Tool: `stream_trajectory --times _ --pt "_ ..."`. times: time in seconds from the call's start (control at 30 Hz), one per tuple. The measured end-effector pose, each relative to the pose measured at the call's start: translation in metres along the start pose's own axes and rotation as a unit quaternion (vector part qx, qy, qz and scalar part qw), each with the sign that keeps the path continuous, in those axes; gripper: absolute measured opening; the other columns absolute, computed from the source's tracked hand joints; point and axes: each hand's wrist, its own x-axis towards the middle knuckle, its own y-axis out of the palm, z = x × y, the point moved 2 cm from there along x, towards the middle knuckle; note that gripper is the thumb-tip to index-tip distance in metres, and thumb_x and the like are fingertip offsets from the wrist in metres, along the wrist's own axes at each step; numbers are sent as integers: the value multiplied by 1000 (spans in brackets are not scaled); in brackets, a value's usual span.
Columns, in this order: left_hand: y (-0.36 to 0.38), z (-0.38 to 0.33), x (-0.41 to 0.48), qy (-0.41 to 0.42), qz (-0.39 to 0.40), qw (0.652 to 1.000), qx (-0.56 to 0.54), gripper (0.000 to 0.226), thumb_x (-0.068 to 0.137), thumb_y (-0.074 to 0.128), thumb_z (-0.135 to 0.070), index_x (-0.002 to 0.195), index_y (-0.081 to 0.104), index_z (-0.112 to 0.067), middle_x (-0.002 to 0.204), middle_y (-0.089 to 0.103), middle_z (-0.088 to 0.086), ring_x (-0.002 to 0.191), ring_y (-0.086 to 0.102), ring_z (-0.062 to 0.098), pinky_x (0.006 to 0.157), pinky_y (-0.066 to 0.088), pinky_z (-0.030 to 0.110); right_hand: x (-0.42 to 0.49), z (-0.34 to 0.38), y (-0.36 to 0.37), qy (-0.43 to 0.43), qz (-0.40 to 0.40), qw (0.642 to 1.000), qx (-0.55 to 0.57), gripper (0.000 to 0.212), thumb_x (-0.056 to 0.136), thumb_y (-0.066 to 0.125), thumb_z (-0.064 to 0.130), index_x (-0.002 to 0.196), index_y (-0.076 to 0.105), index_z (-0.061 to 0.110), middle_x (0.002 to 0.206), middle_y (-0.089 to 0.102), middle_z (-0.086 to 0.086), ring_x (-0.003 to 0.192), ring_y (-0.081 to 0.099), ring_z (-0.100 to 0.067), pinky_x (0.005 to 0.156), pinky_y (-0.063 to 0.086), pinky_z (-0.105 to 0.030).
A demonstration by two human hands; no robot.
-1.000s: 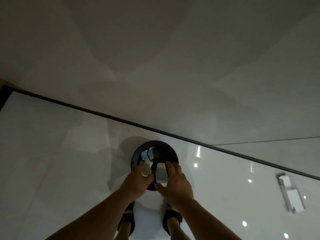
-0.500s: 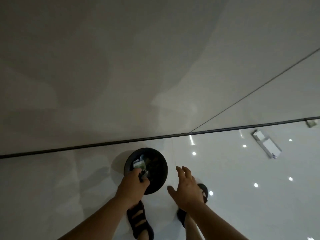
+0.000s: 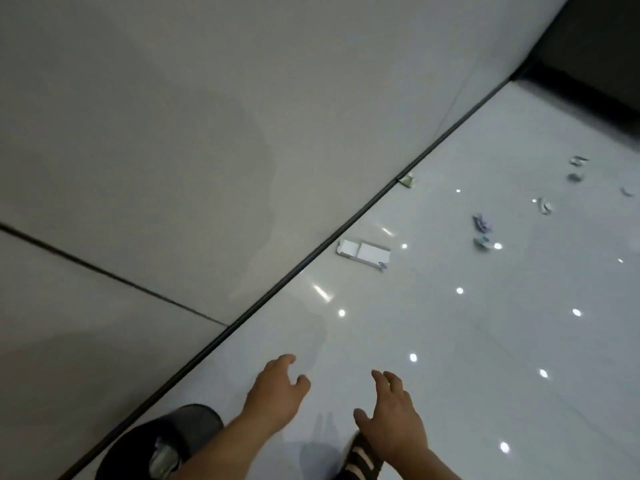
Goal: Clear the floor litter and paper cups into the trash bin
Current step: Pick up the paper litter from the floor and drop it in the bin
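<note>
The black round trash bin (image 3: 187, 427) stands at the bottom left against the wall, with crumpled paper inside, partly hidden by my left forearm. My left hand (image 3: 277, 393) hovers over the glossy floor, fingers apart and holding nothing. My right hand (image 3: 391, 417) is beside it, also open and holding nothing. A flattened white box (image 3: 363, 253) lies on the floor by the wall base, well ahead of both hands. Farther right lie several small scraps of litter, among them a bluish crumpled piece (image 3: 482, 224) and a small piece (image 3: 545, 206).
A grey wall (image 3: 207, 133) fills the left, edged by a dark baseboard strip (image 3: 311, 258). A small greenish scrap (image 3: 408, 181) sits against that strip. A dark surface (image 3: 595, 46) rises at the top right. My sandalled foot (image 3: 360, 459) shows below my right hand.
The view has swung right, away from the bin. My left hand has come out of the bin with nothing in it, and both hands now hover open over the floor.
</note>
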Motion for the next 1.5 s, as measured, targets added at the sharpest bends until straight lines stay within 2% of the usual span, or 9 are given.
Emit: stream_trajectory --times 0.13,0.3,0.47,0.77,0.87,1.13,1.37,1.5 --pt "60 -109 19 43 58 996 48 55 94 49 -41 144 32 -25 146 37 -3 128 41 15 108 34 28 11 -87 -76 49 -42 997 29 76 89 52 49 152 16 26 157 12 5 136 32 -15 94 44 -25" --pt "107 -226 33 90 98 987 87 55 93 49 -42 143 34 -26 145 38 -3 128 41 14 106 34 26 16 -162 -155 108 -78 989 67 75 90 52 49 152 15 26 157 12 5 136 31 -15 95 44 -26" --pt "128 -322 59 123 117 979 115 56 93 50 -41 144 33 -25 145 38 -2 128 41 14 104 34 24 38 -202 -223 136 -97 982 90 74 90 52 48 151 17 27 155 13 7 133 34 -15 90 45 -25" --pt "145 -480 169 140 113 977 118 54 92 50 -41 142 37 -25 144 41 -1 124 46 17 97 37 26 150 -258 -349 156 -102 980 74 76 91 52 50 153 15 24 156 16 4 133 36 -18 95 44 -29" --pt "146 -516 203 131 113 977 128 55 92 50 -42 142 37 -24 143 41 0 126 44 18 99 36 28 191 -277 -383 169 -96 978 73 76 91 54 48 152 18 23 155 19 3 132 38 -19 94 45 -31" --pt "183 -591 299 110 102 984 97 55 91 53 -42 141 39 -25 141 43 -1 122 46 17 91 35 24 327 -340 -449 166 -103 977 88 78 87 59 46 151 21 24 153 24 3 131 40 -21 93 47 -35" --pt "257 -603 411 30 64 996 53 52 91 54 -39 140 40 -27 139 45 -1 119 48 15 96 36 25 487 -427 -449 121 -47 991 13 84 85 62 52 151 20 22 153 25 0 133 36 -23 96 44 -38" --pt "312 -587 469 18 60 997 45 53 91 54 -39 140 40 -26 141 45 -2 125 47 17 103 36 29 570 -467 -426 94 -25 995 -39 89 83 62 58 151 19 19 153 25 -3 134 36 -25 96 44 -39"
